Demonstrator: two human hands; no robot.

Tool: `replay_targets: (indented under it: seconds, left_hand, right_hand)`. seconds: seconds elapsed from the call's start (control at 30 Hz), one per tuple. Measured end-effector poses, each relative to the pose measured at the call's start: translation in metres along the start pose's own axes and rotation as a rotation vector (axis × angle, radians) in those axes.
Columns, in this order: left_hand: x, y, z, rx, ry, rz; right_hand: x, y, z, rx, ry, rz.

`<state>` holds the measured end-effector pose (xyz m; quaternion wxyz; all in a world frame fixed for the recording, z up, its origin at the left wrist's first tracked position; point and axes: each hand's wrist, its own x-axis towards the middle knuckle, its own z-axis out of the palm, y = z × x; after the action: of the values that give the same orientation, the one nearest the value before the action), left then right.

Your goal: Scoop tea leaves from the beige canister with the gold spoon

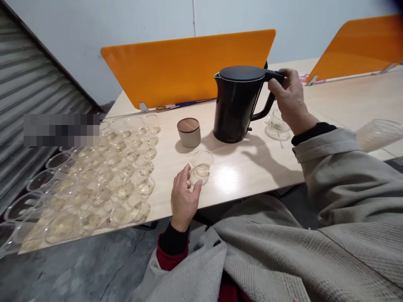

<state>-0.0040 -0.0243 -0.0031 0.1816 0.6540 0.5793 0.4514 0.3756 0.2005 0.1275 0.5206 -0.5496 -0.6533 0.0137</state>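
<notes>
My right hand [292, 94] is wrapped around the handle of a black electric kettle [231, 111]. The kettle is upright with its lid closed and its spout to the left; whether its base rests on the table I cannot tell. My left hand [185, 197] is held beside a clear plastic cup [202, 167] near the table's front edge. Its thumb and fingers are apart, close to the cup's left and near side, not closed round it. A little pale liquid seems to lie in the cup's bottom. Behind it stands a small grey canister [189, 136] with a wooden lid.
Many clear cups [116, 176], with pale liquid and dark bits, crowd the left of the table [176, 205]. At right are a ribbed glass vessel [277, 126] and a stack of clear cups [379, 132] lying sideways. Orange dividers [189, 69] line the back.
</notes>
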Motion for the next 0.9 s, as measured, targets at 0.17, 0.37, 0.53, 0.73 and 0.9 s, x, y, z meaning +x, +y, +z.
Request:
replay_targets:
  seconds: [0.17,0.37,0.53,0.73,0.9]
  left_hand:
    - [0.0,-0.002,0.0,-0.002,0.005,-0.006]
    - [-0.001,-0.002,0.001,-0.015,0.023,-0.016]
    - [-0.002,-0.003,0.001,-0.027,0.03,-0.026]
    - [-0.001,-0.005,0.001,-0.011,0.027,-0.01]
    - [-0.001,-0.005,0.001,0.018,0.037,0.023]
  right_hand:
    - [0.01,-0.011,0.017,0.253,0.003,0.267]
    - [0.019,0.01,0.033,0.166,0.084,0.23]
    - [0.024,0.019,0.027,0.188,0.139,0.246]
    - [0.026,0.029,0.008,0.242,0.179,0.283]
    - [0.03,0.046,0.006,0.172,0.116,0.287]
